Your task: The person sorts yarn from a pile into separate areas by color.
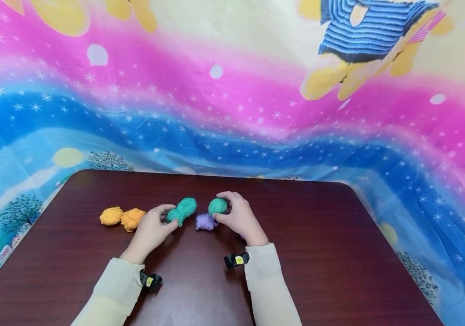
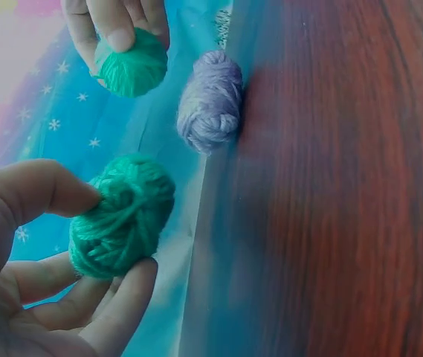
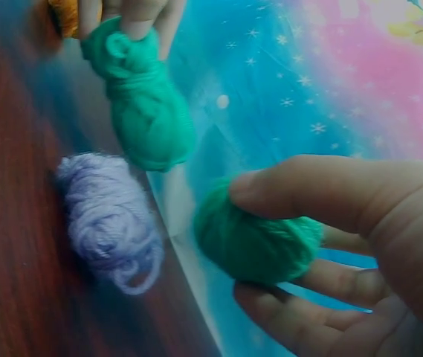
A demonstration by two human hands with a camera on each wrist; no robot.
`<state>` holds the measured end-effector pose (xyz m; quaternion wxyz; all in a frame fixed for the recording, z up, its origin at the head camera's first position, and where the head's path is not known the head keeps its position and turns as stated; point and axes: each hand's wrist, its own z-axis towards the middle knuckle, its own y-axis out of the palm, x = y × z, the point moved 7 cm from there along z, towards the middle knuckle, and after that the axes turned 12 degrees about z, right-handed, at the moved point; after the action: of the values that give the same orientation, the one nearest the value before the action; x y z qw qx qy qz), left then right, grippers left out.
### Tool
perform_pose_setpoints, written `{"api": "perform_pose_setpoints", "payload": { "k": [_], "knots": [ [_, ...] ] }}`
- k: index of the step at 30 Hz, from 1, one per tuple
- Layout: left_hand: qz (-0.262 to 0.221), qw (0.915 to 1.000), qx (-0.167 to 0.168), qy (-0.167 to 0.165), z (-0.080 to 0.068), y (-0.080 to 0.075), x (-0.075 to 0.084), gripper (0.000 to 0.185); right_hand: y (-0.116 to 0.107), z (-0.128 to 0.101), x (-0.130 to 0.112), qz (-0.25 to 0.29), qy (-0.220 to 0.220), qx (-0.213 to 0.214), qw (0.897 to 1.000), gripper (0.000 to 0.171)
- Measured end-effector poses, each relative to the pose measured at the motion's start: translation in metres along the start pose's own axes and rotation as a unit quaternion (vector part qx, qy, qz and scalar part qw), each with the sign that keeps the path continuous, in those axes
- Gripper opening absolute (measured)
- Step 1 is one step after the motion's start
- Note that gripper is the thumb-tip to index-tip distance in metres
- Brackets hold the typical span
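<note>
Head view looks forward-down; 2 nearer wrist views share green yarn (image 2: 126,223).

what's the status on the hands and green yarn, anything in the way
Left hand pinching green yarn bundle; right hand pinching second green bundle; purple yarn on table between hands, possibly in the way.

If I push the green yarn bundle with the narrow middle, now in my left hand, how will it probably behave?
The green yarn bundle with the narrow middle will probably squash softly, being wound from strands. It may roll crookedly, because both ends bulge beyond its waist. It is probably light: the left hand alone holds it.
</note>
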<state>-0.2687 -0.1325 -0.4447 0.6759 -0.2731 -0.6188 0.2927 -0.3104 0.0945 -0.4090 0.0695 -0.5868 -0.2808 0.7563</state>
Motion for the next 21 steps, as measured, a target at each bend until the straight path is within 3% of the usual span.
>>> {"api": "perform_pose_setpoints", "payload": {
  "k": [10, 21],
  "knots": [
    [-0.050, 0.9984, 0.017, -0.018, 0.001, 0.000, -0.005, 0.047, 0.004, 0.007, 0.009, 0.075, -0.010, 0.052, 0.996, 0.054],
    [-0.104, 0.9915, 0.056, -0.055, 0.013, 0.003, -0.004, 0.050, 0.006, 0.015, 0.021, 0.189, 0.010, 0.114, 0.975, 0.051]
  ]
}}
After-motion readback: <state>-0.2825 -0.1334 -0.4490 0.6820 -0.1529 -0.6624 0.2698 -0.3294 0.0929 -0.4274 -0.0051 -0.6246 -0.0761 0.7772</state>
